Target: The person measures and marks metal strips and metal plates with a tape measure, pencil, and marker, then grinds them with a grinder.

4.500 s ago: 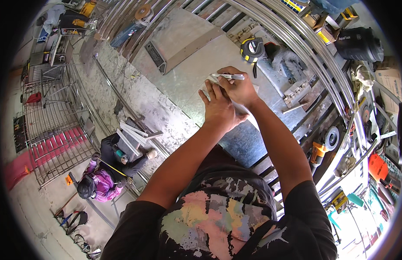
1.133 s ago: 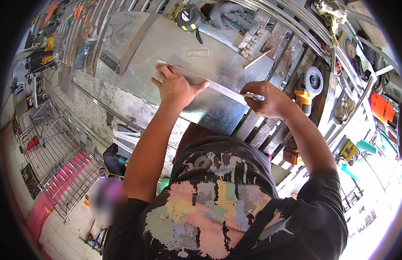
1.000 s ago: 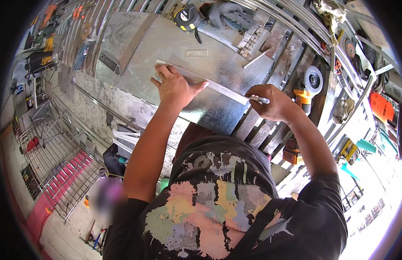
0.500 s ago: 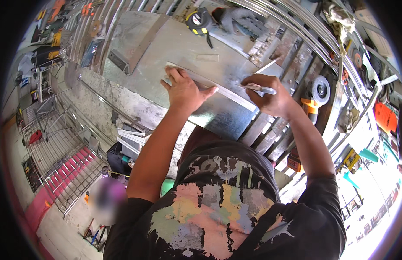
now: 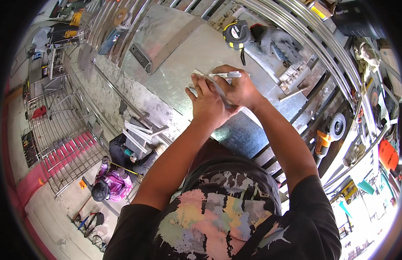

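Observation:
A flat grey metal sheet (image 5: 177, 73) lies in front of me with a narrow straight metal strip (image 5: 253, 118) across it. My left hand (image 5: 207, 104) holds the strip down, its fingertips over the strip near the far left end. Close beside it, my right hand (image 5: 241, 89) is closed around a white pen-like marker (image 5: 230, 75), held almost level above the sheet. The right hand overlaps the strip's middle, and the marker's tip is hard to make out among the fingers.
Beyond the hands are a tape measure (image 5: 235, 34) and grey gloves (image 5: 281, 45). A dark angled metal piece (image 5: 141, 57) rests on the sheet's left. An angle grinder (image 5: 329, 135) lies at right, near long metal tubes (image 5: 311, 45). Below left, another person (image 5: 115, 183) crouches.
My right hand has moved left and away from me along the strip, with the marker, and is now beside my left hand. The view has shifted, showing the crouching person more clearly.

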The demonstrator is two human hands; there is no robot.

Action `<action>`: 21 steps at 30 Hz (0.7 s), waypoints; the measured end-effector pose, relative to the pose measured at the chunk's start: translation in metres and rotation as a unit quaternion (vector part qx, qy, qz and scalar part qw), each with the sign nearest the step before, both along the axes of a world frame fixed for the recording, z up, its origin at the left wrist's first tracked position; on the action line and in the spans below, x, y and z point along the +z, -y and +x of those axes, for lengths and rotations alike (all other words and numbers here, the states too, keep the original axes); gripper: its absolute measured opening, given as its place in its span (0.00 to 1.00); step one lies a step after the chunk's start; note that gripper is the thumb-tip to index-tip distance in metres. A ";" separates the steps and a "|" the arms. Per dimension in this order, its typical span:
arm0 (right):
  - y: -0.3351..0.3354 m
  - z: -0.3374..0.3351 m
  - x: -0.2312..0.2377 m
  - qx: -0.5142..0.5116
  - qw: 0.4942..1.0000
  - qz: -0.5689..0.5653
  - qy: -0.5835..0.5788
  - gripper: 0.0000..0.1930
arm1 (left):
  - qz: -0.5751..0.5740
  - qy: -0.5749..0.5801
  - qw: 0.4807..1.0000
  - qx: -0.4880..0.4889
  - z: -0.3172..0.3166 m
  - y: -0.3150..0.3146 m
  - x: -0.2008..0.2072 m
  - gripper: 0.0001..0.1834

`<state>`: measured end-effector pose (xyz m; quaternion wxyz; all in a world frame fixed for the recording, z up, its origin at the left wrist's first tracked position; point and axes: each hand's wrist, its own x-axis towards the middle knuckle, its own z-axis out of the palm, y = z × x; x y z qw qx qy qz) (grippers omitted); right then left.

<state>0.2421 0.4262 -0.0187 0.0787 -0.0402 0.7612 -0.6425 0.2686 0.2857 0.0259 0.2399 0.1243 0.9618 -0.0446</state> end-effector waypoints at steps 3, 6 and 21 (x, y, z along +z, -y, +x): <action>-0.001 0.001 -0.003 -0.020 0.999 0.003 -0.025 0.10 | 0.009 0.004 1.000 0.003 -0.001 0.000 -0.001 0.74; -0.002 0.001 0.002 -0.015 0.999 0.007 -0.034 0.09 | 0.026 -0.036 0.999 -0.010 0.003 0.004 -0.007 0.74; 0.000 -0.004 -0.009 0.001 0.999 0.014 -0.038 0.10 | 0.049 -0.041 0.998 -0.013 0.003 0.005 -0.010 0.74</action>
